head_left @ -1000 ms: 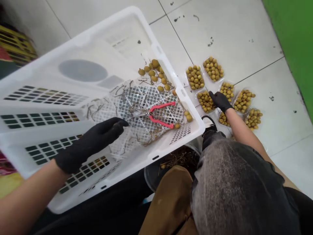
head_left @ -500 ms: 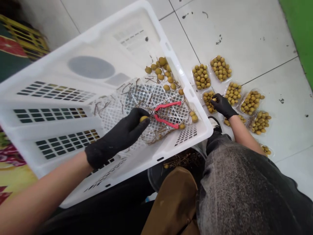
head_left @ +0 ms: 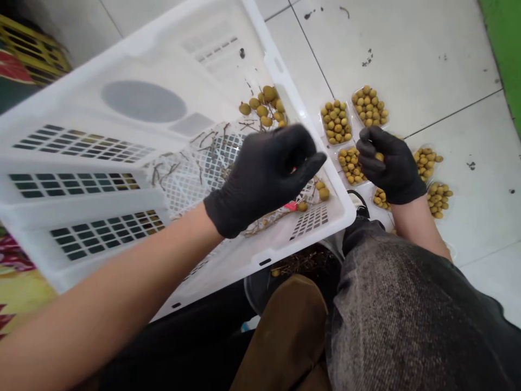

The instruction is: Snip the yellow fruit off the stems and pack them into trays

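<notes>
Head feed, read left to right from my station. Far left: yellow crate (head_left: 35, 46), partly in view. Next, I have the large white slotted crate (head_left: 211, 79), tilted in view, loose twigs (head_left: 166, 168) across its mesh floor. Left hand (head_left: 271, 171), black glove, is over the crate's near end; fingers curled, thumb opposite, narrow gap. I cannot tell whether anything is in it. Beneath: pruning shears, only bits of red handle (head_left: 290, 206) visible. A longan cluster (head_left: 264, 106) lies in the crate above the hand; a few loose longans (head_left: 321, 191) lie to its right. Below the rim, a dark bucket (head_left: 253, 296) contains stems. Farther right, clear punnets (head_left: 360, 120) filled with longans stand on the tiled floor (head_left: 431, 65). Right hand (head_left: 388, 163), also gloved, is above them, fingers closed around one longan (head_left: 379, 157). Far right edge: green surface (head_left: 504, 60).
</notes>
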Demonstrator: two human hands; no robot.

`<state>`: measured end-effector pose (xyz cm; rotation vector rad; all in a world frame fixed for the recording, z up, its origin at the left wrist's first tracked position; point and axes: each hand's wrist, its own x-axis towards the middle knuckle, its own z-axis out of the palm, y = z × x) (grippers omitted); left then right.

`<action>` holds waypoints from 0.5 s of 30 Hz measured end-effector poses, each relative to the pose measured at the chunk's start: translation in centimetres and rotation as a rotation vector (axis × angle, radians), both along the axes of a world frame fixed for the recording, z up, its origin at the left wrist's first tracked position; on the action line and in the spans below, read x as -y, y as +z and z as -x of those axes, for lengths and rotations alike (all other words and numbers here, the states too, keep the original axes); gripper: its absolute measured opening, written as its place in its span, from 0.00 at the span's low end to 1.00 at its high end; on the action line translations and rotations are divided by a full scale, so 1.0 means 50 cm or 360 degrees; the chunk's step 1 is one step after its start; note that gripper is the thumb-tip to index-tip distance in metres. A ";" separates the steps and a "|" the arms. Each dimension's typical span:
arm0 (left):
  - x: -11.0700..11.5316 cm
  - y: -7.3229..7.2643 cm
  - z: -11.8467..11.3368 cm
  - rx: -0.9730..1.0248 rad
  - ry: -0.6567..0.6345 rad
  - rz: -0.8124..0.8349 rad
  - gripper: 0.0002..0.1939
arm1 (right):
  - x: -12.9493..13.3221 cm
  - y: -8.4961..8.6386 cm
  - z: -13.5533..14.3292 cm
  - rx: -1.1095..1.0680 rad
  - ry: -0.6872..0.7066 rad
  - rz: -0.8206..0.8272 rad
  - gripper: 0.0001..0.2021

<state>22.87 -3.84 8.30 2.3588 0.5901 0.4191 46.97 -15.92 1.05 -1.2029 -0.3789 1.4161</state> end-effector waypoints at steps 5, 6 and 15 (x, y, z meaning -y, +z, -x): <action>-0.007 -0.124 0.107 -0.0388 -0.0510 -0.0217 0.13 | 0.047 -0.170 -0.053 -0.0008 -0.0579 0.0432 0.08; -0.006 -0.138 0.117 -0.0461 -0.0583 -0.0274 0.11 | 0.055 -0.199 -0.060 0.0011 -0.0674 0.0539 0.06; 0.008 -0.164 0.101 -0.0968 -0.0871 -0.0270 0.23 | 0.077 -0.308 -0.070 0.0678 -0.0583 0.0835 0.05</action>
